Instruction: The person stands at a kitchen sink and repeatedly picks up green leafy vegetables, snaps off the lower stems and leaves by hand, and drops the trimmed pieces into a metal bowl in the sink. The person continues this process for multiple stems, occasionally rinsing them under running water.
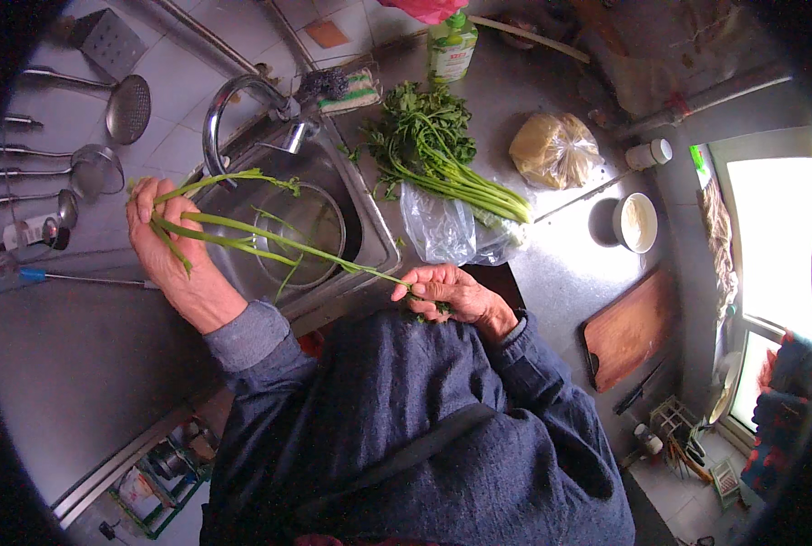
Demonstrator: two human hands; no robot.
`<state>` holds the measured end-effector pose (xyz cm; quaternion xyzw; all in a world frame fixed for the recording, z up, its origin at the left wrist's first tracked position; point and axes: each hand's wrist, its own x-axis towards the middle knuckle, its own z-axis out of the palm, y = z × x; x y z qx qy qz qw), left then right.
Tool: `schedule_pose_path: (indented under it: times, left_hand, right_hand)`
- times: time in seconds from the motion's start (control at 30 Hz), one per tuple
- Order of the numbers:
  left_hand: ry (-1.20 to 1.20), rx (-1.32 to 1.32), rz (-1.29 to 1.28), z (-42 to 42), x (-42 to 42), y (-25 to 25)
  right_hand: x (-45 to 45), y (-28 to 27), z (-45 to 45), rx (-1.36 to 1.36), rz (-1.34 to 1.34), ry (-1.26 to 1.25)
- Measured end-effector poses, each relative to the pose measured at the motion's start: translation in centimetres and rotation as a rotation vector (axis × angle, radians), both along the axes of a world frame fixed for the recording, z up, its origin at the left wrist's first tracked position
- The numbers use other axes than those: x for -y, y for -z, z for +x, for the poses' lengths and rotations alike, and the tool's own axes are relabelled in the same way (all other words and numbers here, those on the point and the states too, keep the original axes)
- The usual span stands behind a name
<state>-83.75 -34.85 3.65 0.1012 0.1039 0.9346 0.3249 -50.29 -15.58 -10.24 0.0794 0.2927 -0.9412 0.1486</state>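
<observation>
Several green celery stalks (235, 234) stretch across the near part of a steel sink (385, 246). Their ends at the left are gripped by my left hand (177, 252), raised over the sink's left side. One long stalk runs over to my right hand (457, 293), whose fingers close on its leafy end in front of my body. Below the stalks a round metal basin (341, 232) sits in the sink, with what looks like water and a few stems. A bunch of leafy celery (447, 153) lies on the counter right of the sink, partly over a clear plastic bag (437, 225).
A curved faucet (209, 126) arches over the sink. Rightward on the counter are a knotted plastic bag (556, 150), a white bowl (635, 223) and a wooden cutting board (628, 331). A green pump bottle (452, 51) stands behind. A skimmer (129, 109) hangs among utensils at left.
</observation>
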Motion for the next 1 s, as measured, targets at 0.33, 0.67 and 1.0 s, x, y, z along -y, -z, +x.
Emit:
schedule_pose_path:
  times: [0.33,0.67,1.0]
  left_hand:
    - [-0.219,-0.092,-0.266,-0.9,0.8,0.4]
    - [-0.348,-0.093,-0.253,0.9,3.7,-0.6]
    - [-0.889,0.031,-0.895,3.0,6.7,1.5]
  right_hand:
    - [0.4,4.3,0.6,0.045,0.011,0.437]
    - [-2.7,8.2,1.8,0.286,-0.139,0.615]
    - [-0.6,9.4,-1.6,0.349,-0.061,0.380]
